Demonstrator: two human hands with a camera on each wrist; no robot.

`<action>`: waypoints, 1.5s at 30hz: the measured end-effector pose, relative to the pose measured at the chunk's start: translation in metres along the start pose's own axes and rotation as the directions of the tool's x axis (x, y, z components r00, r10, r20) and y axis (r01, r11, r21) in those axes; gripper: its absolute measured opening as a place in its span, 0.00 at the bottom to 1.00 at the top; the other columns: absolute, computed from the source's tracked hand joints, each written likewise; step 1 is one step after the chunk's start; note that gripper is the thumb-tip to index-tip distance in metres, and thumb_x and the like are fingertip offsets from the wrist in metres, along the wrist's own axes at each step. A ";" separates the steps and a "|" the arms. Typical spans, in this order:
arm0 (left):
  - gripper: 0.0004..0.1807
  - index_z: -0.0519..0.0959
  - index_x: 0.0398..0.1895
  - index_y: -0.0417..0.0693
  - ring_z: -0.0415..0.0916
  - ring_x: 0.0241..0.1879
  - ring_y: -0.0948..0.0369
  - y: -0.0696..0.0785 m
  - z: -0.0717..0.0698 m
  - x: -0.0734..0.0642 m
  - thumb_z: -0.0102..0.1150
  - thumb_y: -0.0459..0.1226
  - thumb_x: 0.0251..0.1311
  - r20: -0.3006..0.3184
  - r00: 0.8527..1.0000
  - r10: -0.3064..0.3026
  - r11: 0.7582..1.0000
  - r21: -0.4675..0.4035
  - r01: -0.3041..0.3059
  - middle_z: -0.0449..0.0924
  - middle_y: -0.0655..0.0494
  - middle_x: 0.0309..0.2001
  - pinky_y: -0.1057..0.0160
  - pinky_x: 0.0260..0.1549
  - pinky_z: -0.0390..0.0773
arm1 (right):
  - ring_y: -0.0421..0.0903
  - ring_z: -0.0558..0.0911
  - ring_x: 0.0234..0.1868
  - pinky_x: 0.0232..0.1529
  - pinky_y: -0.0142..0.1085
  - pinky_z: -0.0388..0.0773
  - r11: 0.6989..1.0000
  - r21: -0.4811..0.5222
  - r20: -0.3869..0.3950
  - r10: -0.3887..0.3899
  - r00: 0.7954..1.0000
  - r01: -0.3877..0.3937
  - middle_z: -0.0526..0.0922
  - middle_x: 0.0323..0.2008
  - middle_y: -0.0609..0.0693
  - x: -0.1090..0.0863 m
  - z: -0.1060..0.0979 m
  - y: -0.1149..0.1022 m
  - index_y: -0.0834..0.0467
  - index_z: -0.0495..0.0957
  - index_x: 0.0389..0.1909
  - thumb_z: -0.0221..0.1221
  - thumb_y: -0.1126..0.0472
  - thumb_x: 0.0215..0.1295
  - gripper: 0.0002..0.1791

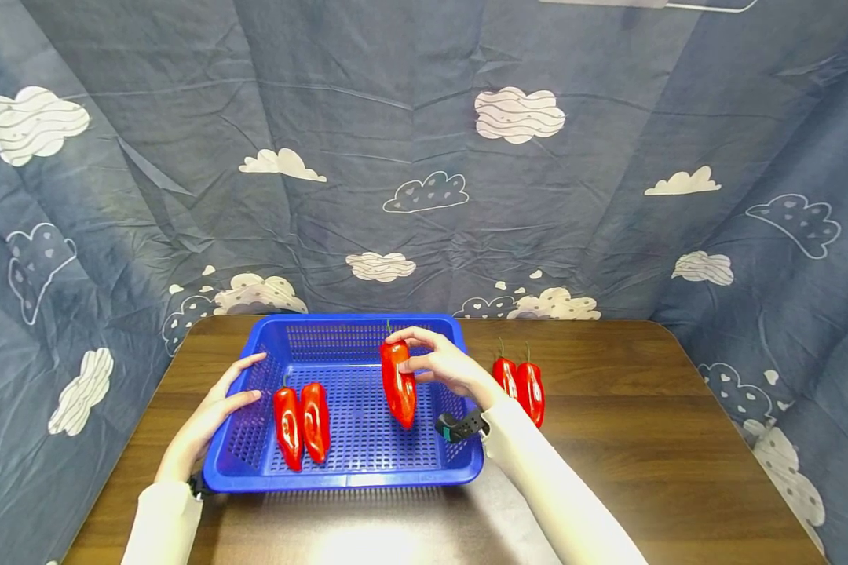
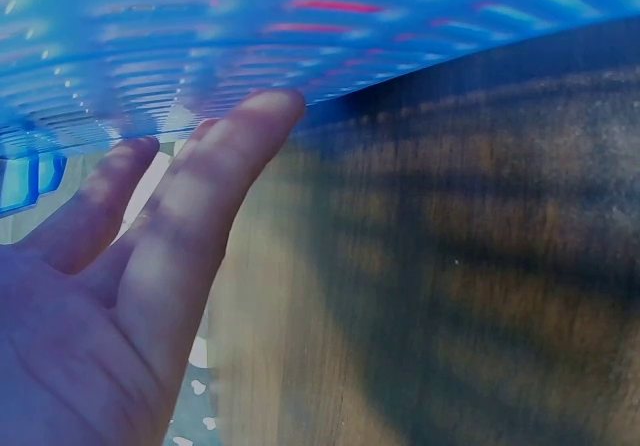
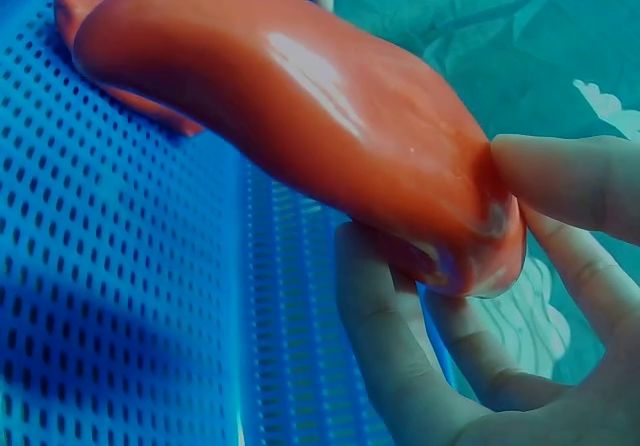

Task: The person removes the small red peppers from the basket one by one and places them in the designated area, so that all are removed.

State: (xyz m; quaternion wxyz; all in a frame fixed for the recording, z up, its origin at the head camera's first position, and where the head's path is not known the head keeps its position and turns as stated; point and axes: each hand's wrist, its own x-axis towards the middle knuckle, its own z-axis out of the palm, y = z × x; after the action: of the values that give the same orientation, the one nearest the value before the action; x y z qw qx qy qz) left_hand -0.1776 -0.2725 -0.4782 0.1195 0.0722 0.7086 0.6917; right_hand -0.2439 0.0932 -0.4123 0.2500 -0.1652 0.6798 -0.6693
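A long red pepper [image 1: 399, 384] hangs over the right half of a blue basket [image 1: 367, 480], its pointed end down. My right hand [image 1: 441, 362] grips it near the stem end; in the right wrist view the thumb [image 3: 570, 181] presses one side and the fingers lie on the other. My left hand [image 1: 215, 404] is at the basket's left side, fingers fairly straight. In the left wrist view, those fingers [image 2: 185, 221] reach up to the perforated blue wall. Two more red peppers [image 1: 287, 428] [image 1: 315, 422] lie side by side in the basket's left part.
Right of the basket, two red peppers [image 1: 505, 377] [image 1: 531, 394] lie on the brown wooden table [image 1: 608, 439], partly behind my right forearm. A grey-blue cloth [image 1: 424, 235] with cloud prints hangs behind the table and along its sides.
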 end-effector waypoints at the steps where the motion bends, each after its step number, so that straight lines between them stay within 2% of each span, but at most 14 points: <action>1: 0.31 0.51 0.73 0.56 0.74 0.49 0.51 0.000 0.000 0.000 0.45 0.33 0.70 0.000 1.000 0.005 1.000 0.003 -0.005 0.54 0.32 0.64 0.49 0.40 0.79 | 0.51 0.77 0.44 0.45 0.50 0.78 1.000 0.000 -0.003 -0.001 1.000 0.001 0.68 0.50 0.60 -0.002 -0.002 -0.001 0.67 0.69 0.59 0.57 0.73 0.57 0.26; 11: 0.31 0.52 0.73 0.57 0.75 0.48 0.51 -0.001 0.000 0.001 0.46 0.33 0.70 -0.005 1.000 0.000 1.000 0.008 0.000 0.54 0.33 0.64 0.48 0.39 0.79 | 0.51 0.77 0.43 0.43 0.47 0.79 1.000 -0.002 -0.029 -0.003 1.000 0.003 0.68 0.51 0.61 -0.013 -0.022 -0.006 0.67 0.67 0.59 0.56 0.74 0.58 0.26; 18: 0.31 0.52 0.73 0.57 0.75 0.48 0.51 0.000 0.000 0.000 0.46 0.33 0.70 -0.005 1.000 0.004 1.000 0.012 -0.004 0.53 0.31 0.64 0.49 0.39 0.79 | 0.52 0.78 0.44 0.44 0.48 0.79 1.000 0.000 -0.053 -0.005 0.999 0.005 0.69 0.52 0.61 -0.019 -0.032 -0.005 0.67 0.68 0.59 0.57 0.75 0.58 0.25; 25: 0.31 0.51 0.73 0.57 0.74 0.48 0.47 -0.001 -0.001 0.000 0.46 0.34 0.69 -0.008 1.000 -0.022 1.000 0.006 0.022 0.51 0.31 0.66 0.47 0.39 0.79 | 0.52 0.78 0.44 0.45 0.49 0.78 1.000 0.005 -0.068 -0.011 0.998 0.012 0.70 0.53 0.61 -0.027 -0.042 -0.005 0.67 0.67 0.59 0.57 0.73 0.59 0.25; 36: 0.31 0.51 0.73 0.55 0.74 0.49 0.51 -0.002 -0.001 0.001 0.46 0.33 0.70 -0.009 1.000 0.002 1.000 0.013 -0.002 0.53 0.32 0.65 0.48 0.39 0.79 | 0.51 0.79 0.43 0.44 0.48 0.79 0.999 -0.012 -0.080 -0.030 0.996 0.030 0.71 0.52 0.61 -0.036 -0.057 -0.002 0.69 0.66 0.59 0.56 0.73 0.60 0.25; 45: 0.31 0.52 0.73 0.56 0.74 0.49 0.52 -0.003 -0.001 0.001 0.46 0.34 0.70 -0.009 1.000 0.010 1.000 0.023 -0.010 0.53 0.32 0.65 0.50 0.39 0.79 | 0.49 0.80 0.41 0.42 0.45 0.80 0.999 0.025 -0.105 -0.043 0.994 0.045 0.72 0.51 0.60 -0.043 -0.068 0.001 0.71 0.64 0.60 0.54 0.75 0.61 0.25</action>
State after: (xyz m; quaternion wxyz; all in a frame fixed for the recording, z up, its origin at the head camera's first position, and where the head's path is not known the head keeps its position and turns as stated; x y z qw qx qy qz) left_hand -0.1790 -0.2738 -0.4813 0.1121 0.0740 0.7165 0.6845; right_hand -0.2465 0.1738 -0.4098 0.2015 -0.1415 0.6790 -0.6916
